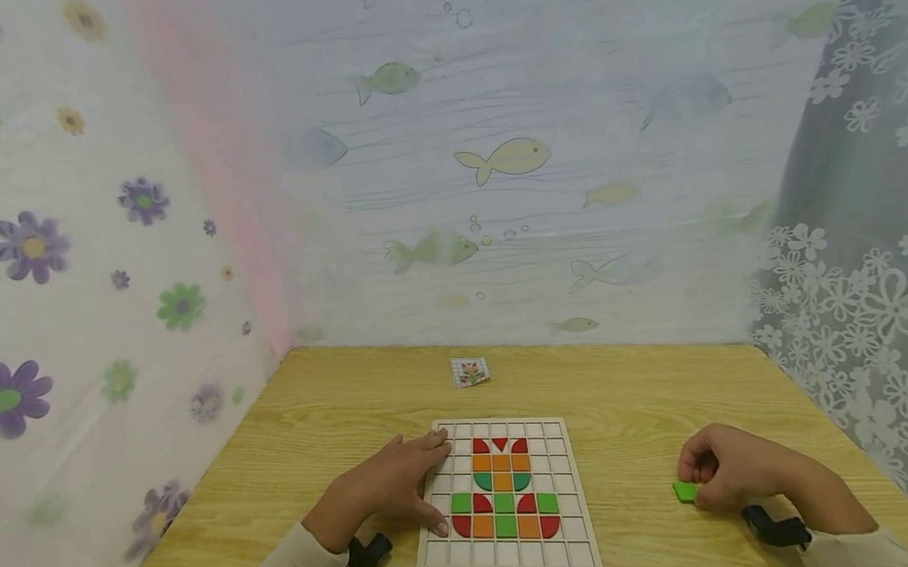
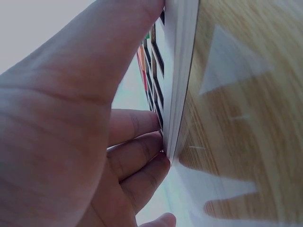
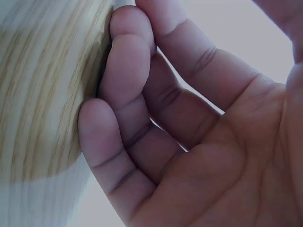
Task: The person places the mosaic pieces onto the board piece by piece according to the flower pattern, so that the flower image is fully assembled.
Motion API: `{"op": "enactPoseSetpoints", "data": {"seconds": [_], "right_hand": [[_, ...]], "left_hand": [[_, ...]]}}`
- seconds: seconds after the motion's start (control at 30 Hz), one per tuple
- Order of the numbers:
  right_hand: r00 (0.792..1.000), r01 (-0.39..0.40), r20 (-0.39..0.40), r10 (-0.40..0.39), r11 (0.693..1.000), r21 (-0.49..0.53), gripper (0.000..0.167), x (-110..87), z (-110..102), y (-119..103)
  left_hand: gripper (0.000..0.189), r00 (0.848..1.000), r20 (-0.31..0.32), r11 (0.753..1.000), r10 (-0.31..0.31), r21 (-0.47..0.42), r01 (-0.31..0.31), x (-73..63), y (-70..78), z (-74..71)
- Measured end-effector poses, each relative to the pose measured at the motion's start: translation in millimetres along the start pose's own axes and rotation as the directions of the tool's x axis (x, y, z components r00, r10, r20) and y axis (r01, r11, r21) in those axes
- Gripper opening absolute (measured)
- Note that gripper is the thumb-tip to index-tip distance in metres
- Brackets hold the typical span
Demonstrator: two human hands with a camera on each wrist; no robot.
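Observation:
In the head view a pale wooden grid board (image 1: 509, 563) lies on the table, with red, orange, green and teal pieces forming a pattern in its cells. My left hand (image 1: 389, 486) rests at the board's left edge, its thumb over the lower left cells and its fingertips along the upper left side. The left wrist view shows these fingers (image 2: 137, 156) against the rim. Off to the right of the board, my right hand (image 1: 742, 469) pinches a bright green tile (image 1: 685, 492) at the tabletop. The right wrist view shows curled fingers by the wood; the tile is hidden there.
A small printed card (image 1: 470, 372) with a similar coloured pattern lies beyond the board. The wooden table (image 1: 337, 388) ends at a fish-print curtain (image 1: 512, 231) behind, with flowered curtains to the left and right.

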State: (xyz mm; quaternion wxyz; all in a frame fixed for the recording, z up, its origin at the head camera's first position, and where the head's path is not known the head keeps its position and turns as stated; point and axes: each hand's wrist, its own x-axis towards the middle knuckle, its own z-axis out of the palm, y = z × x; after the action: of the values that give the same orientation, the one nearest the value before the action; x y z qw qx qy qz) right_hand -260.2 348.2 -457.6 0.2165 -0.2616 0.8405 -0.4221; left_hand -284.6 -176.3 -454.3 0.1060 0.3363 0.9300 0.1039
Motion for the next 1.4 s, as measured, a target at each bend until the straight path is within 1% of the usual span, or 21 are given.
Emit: {"op": "enactPoseSetpoints", "data": {"seconds": [0.23,0.4,0.47,0.53,0.7,1.0,1.2,1.4], "right_hand": [[0.999,0.043,-0.024,-0.045,0.998,-0.047,0.017,7.2,6.4,-8.1],[0.995,0.096,-0.015,-0.096,0.995,-0.034,0.016,16.2,15.5,-21.2],[0.993,0.116,-0.021,-0.117,0.992,-0.05,0.015,19.5,19.0,-26.7],[0.991,0.127,-0.04,-0.131,0.988,-0.088,0.015,22.4,22.6,-31.7],[0.985,0.124,-0.098,-0.142,0.978,-0.171,0.018,30.6,32.5,-41.2],[0.972,0.149,-0.147,-0.184,0.964,-0.22,0.019,45.0,56.1,-60.3],[0.969,0.165,-0.14,-0.202,0.957,-0.239,0.019,55.9,72.5,-76.4],[0.967,0.18,-0.132,-0.219,0.95,-0.256,0.02,65.5,82.9,-82.6]], "left_hand": [[0.114,1.0,-0.001,1.0,-0.001,-0.001,0.001,0.7,0.6,0.5],[0.115,1.0,-0.003,1.0,-0.005,-0.012,0.005,1.9,1.4,1.1],[0.115,1.0,-0.003,1.0,-0.008,-0.018,0.008,2.2,1.5,1.0],[0.115,1.0,-0.002,1.0,-0.011,-0.023,0.011,2.3,1.3,0.9],[0.115,1.0,-0.001,0.999,-0.014,-0.034,0.013,3.1,-0.4,1.9],[0.115,1.0,0.008,0.999,-0.013,-0.053,0.014,3.1,-1.8,4.3],[0.115,1.0,-0.004,0.998,-0.014,-0.067,0.014,2.2,-1.0,2.1],[0.116,1.0,-0.004,0.998,-0.021,-0.067,0.021,3.8,-1.7,1.3]]}}
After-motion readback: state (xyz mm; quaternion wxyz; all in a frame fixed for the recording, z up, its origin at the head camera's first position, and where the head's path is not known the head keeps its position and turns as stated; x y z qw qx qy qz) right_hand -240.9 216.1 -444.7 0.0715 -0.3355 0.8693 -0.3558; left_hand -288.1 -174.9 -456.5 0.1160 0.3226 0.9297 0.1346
